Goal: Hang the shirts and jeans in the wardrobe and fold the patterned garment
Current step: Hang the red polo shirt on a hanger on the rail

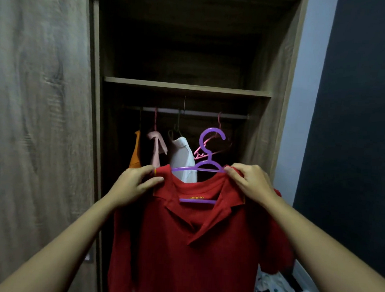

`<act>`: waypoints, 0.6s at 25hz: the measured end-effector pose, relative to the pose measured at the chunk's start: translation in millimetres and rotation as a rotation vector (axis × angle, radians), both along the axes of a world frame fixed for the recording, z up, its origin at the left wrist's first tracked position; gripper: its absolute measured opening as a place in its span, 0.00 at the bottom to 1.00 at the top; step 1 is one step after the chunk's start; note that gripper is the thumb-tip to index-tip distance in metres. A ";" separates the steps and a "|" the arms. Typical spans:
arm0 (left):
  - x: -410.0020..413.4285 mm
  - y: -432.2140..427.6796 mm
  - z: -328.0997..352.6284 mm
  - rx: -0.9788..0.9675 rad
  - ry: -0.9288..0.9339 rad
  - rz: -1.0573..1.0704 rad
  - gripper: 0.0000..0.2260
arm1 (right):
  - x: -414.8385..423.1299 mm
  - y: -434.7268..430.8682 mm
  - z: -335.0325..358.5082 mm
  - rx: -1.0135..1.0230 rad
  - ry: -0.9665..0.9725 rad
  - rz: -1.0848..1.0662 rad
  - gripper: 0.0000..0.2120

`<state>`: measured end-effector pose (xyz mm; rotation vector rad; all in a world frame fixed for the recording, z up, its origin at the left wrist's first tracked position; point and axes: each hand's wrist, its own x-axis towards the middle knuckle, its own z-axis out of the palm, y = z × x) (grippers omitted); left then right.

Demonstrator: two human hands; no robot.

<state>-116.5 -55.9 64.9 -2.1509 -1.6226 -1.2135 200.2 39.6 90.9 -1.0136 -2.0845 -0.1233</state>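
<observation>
Where the thumb and fingers point(153, 180) of the left hand point(135, 185) closed together on cloth, they pinched the red shirt point(192, 247) at one shoulder. The right hand point(250, 185) pinched the other shoulder likewise, fingers curled over fabric and hanger end. Purpose, as I judged it: to seat both shoulders squarely so the shirt would not slide off.

Item: purple hanger point(207, 166), threaded through the shirt's neck, hook upright and free, below the rail point(200, 113) and not yet on it.

Item: red shirt, draped full length from that hanger, below and in front of the rail, at the open front of the wardrobe point(186, 86).

Items hung on the rail, from its left end: orange garment point(136, 151), pink shirt point(156, 146), white shirt point(181, 158), then an empty pink hanger point(200, 154). The bare stretch toward the rail's right end looked the likely berth for the purple hook.

Item: heap of clothing point(275, 288), dark and light, well below the rail to the right, presumably awaiting its turn.

Item: wardrobe door point(35, 113), left of the rail.
</observation>
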 end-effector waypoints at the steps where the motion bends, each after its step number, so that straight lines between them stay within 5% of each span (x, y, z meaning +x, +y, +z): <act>1: -4.5 -0.5 2.1 0.022 -0.060 0.009 0.20 | 9.2 2.2 -0.7 0.004 0.027 -0.015 0.32; 7: -20.1 -12.8 14.7 -0.010 -0.195 0.009 0.23 | 61.8 6.1 -21.9 0.018 0.069 -0.089 0.40; 12: -11.7 -15.0 20.9 -0.039 -0.256 -0.070 0.24 | 41.8 -2.6 4.7 0.149 -0.091 -0.007 0.22; 15: -6.3 -22.6 30.6 -0.010 -0.162 -0.048 0.19 | 32.8 -3.9 20.1 -0.036 -0.030 0.125 0.14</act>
